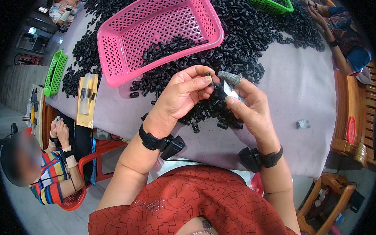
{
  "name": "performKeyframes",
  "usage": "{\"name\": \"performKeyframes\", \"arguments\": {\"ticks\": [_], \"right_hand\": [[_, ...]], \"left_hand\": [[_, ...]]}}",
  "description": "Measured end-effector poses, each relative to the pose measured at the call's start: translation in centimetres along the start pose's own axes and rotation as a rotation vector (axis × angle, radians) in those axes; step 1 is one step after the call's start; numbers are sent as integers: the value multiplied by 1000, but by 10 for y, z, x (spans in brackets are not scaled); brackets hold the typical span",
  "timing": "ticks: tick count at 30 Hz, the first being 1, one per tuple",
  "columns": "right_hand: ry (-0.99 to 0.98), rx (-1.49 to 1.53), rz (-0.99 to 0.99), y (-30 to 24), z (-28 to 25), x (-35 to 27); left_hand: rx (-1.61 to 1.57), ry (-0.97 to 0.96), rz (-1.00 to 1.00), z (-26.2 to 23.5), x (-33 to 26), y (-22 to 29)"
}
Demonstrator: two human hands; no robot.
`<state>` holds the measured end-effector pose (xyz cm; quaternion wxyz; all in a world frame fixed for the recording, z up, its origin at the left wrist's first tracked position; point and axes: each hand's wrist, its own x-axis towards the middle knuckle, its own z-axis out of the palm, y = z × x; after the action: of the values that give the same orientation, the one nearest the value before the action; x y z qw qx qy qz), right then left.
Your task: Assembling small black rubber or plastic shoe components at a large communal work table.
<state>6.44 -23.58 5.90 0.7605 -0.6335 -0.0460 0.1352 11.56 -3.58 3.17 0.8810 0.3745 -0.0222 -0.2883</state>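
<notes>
**A:** What's around the hands on my feed?

**B:** I see a table under a pale lilac cloth (296, 92), heaped with small black plastic parts (249, 32). A pink lattice basket (116, 44) sits tilted on the heap just beyond the hands, with a handful of the same parts inside. A green basket (268, 4) is at the far edge, another green one (55, 73) stands on edge at the left, and a yellowish card package (87, 99) lies beside it. A small grey lump (303, 124) rests alone on the cloth to the right.

**A:** And the hands themselves?

**B:** The left hand (182, 96) has thumb and fingertips pinched together on one small black part (209, 75), raised above the near edge of the heap. The right hand (248, 107) is closed around a small bright blade (229, 90); its forefinger wears a grey knitted finger cot (230, 78) that nearly touches the part. Both wrists carry black bands with boxy black units.

**A:** Anything in the way?

**B:** The hands hide the heap beneath them. Other people sit nearby: one in a striped top at lower left on a red chair (79, 196), another person's arms at the top right corner.

**A:** Textures?

**B:** Parts are matte, stubby, roughly cylindrical; baskets are glossy moulded mesh.
</notes>
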Motion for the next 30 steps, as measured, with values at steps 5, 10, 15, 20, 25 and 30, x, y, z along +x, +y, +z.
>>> {"name": "performKeyframes", "arguments": {"ticks": [5, 10, 15, 20, 25, 30], "right_hand": [[6, -4, 0, 0, 2, 0], [1, 14, -5, -2, 3, 0], [-43, -14, -8, 2, 1, 1], [-58, 8, -3, -1, 2, 0], [-93, 41, -1, -3, 3, -1], [-115, 25, 16, -3, 3, -1]], "left_hand": [[-23, -39, -7, -5, 0, -1], [-45, -10, -28, 0, 0, 2], [-55, -9, -32, 0, 0, -1], [-36, -38, -33, -1, 0, -1], [-3, -32, -49, 0, 0, -5], [-13, -59, -64, 4, 0, -6]]}}
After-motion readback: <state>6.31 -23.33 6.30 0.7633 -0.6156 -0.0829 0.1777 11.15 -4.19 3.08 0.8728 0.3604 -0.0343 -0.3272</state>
